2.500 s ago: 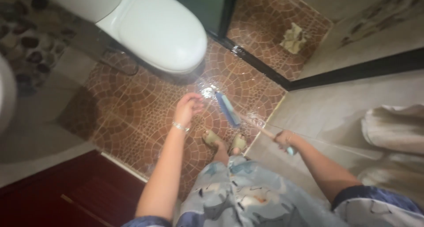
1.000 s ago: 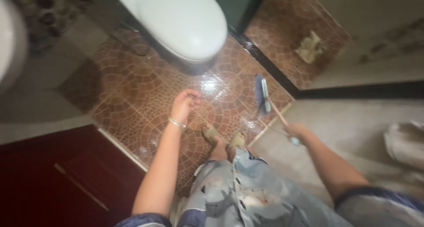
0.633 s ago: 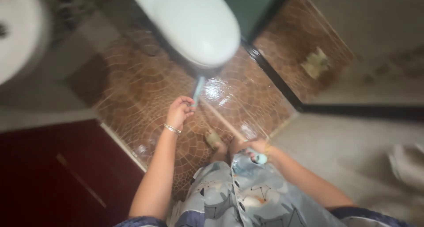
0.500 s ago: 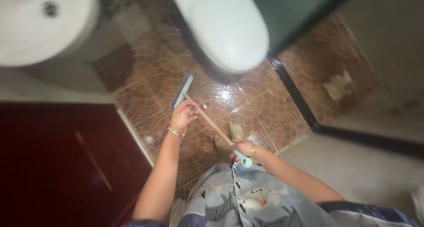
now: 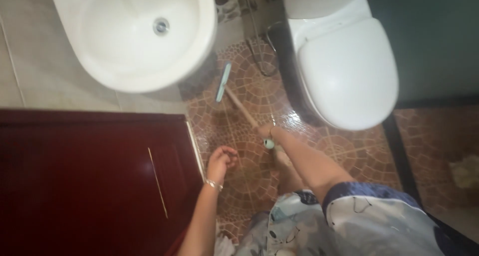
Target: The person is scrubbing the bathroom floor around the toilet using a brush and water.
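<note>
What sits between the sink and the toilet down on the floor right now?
In the head view, the long-handled brush lies between the sink and toilet, its blue head on wet brown floor tiles, held by the right hand.

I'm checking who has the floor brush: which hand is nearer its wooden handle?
Right. The right hand grips the wooden handle near its end. The left hand hangs apart, lower and to the left, curled and empty.
</note>
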